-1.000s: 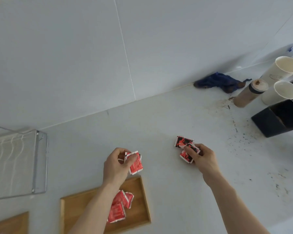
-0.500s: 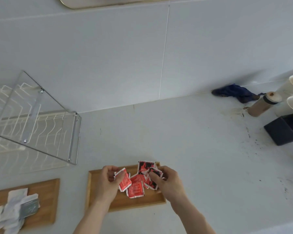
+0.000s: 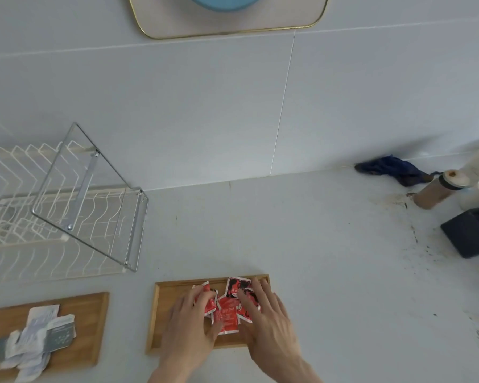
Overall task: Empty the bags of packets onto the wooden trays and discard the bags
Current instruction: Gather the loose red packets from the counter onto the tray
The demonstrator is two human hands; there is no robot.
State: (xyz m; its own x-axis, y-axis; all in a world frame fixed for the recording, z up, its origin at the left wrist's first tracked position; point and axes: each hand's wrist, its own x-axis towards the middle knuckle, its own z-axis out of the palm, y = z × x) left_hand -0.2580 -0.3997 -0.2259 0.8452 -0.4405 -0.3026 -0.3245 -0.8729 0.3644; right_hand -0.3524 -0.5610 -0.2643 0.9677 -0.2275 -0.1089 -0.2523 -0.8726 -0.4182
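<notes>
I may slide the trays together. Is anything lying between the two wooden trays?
No. In the head view, only a bare strip of white counter separates the left tray from the right tray.

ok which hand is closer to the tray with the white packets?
Left. The left hand is over the tray of red packets, on the side facing the white-packet tray. The right hand is over the same tray's far side.
</notes>
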